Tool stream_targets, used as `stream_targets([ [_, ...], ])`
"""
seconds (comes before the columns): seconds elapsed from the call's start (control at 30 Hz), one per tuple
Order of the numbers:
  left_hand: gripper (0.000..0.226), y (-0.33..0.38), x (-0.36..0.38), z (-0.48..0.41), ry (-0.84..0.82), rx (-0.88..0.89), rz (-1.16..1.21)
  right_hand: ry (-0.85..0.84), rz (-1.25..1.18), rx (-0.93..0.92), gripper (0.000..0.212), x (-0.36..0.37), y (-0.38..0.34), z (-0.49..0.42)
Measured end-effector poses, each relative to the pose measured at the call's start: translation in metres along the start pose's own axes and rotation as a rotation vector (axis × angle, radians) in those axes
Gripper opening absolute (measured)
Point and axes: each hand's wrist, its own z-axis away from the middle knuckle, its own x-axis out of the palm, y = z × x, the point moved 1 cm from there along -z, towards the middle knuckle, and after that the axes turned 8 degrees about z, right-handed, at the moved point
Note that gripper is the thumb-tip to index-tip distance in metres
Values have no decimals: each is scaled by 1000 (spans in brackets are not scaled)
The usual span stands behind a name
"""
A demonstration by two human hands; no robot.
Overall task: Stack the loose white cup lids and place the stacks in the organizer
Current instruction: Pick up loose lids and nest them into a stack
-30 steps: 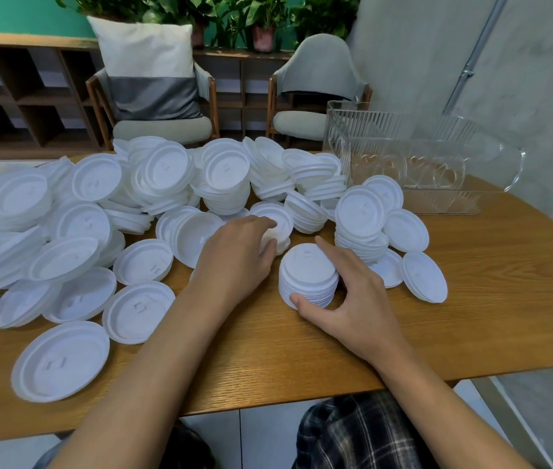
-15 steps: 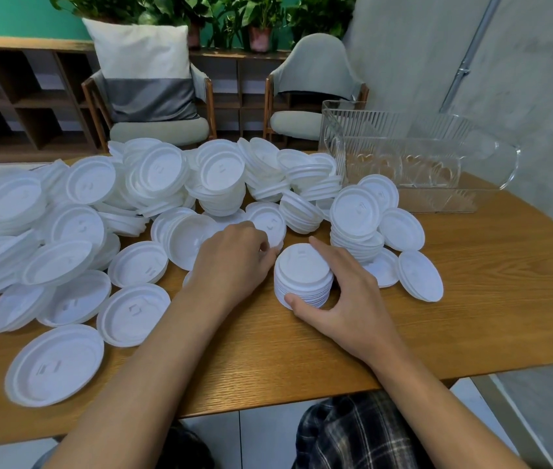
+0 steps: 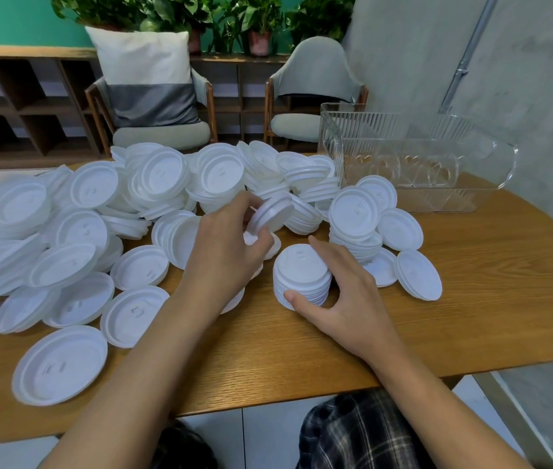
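Dozens of loose lids (image 3: 99,214) sprawl left of and behind the stack (image 3: 302,272), so by my reckoning this job is nowhere near done. The stack sits on the table (image 3: 488,282) with the right hand (image 3: 353,299) cupped round it. The thumb is on the near side and the fingers curl round the far right side. It's not lifting it, as far as I can tell.

Just up and left of the stack, the left hand (image 3: 227,245) has its fingers curled round a lid (image 3: 273,213), tilted on edge and off the table. Could be two nested together, too blurry to say.

The step in hand looks like dropping that lid onto the stack. My tips:

- Turn it level first, same way up as the top one. An upside-down lid probably won't nest, and then the whole thing gets wobbly.
- Come straight down over the stack, not in from the side, or the rim may knock the top ones askew.
- Loosen the right hand a bit near the top so the new lid can seat, but hold the lower part steady.
- Press lightly till it settles.

The organizer (image 3: 420,157), that clear ribbed bin, is well behind and right of the stack. A second pile (image 3: 353,211) sits between, so I'd lift over that when carrying.
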Motion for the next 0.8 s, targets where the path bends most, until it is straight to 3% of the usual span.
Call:
stream_targets([
  [0.37,41,6,-10,14,68,-329,464,-7,-61,17,94,-2,-2,-1],
  [0.47,42,9,-9,17,-3,-395,586,-9,-82,16,97,-2,-3,0],
  [0.57,37,12,-2,24,-114,-438,526,-11,-92,-7,97,-2,-2,0],
  [0.7,28,10,7,31,-106,-343,230,-1,-72,-34,88,0,-1,-1],
  [0.8,33,15,9,35,-126,-276,121,8,-77,-39,82,2,-1,-1],
])
